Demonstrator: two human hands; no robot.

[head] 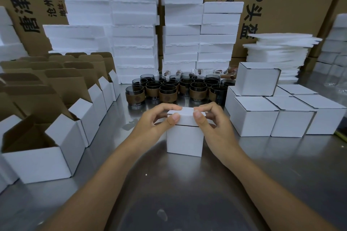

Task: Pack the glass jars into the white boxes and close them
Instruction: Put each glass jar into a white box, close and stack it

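Hands, left hand (156,118) and right hand (210,118), pinch the white box (185,139) lid (185,113) with curled fingers.

Left grip (157,120), right grip (213,120), both curled, seemingly pinching white box (185,141)

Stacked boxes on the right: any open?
No, the boxes on the right all have shut lids; the open boxes stand on the left.
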